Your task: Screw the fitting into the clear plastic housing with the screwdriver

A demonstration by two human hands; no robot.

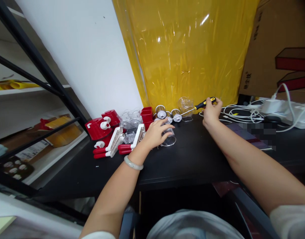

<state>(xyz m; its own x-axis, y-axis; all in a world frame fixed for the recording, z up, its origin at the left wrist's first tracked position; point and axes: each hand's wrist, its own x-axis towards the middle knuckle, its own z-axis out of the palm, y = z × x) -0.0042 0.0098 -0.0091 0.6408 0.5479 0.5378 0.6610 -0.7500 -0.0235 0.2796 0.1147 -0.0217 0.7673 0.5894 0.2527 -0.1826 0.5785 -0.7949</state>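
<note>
Right hand (213,111) grasps the screwdriver (202,103) by its handle end, above the far side of the black table (189,159). Shaft slants down leftward, reaching the left hand's (157,132) fingers. Those spread at a clear plastic part (170,142), midway between front and back edges; from here I can't tell whether they grip it. Metal drums (176,115) lie behind, toward the back edge.

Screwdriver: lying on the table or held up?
The screwdriver is held up: right hand grips its handle, shaft slanting down toward left hand.
</note>
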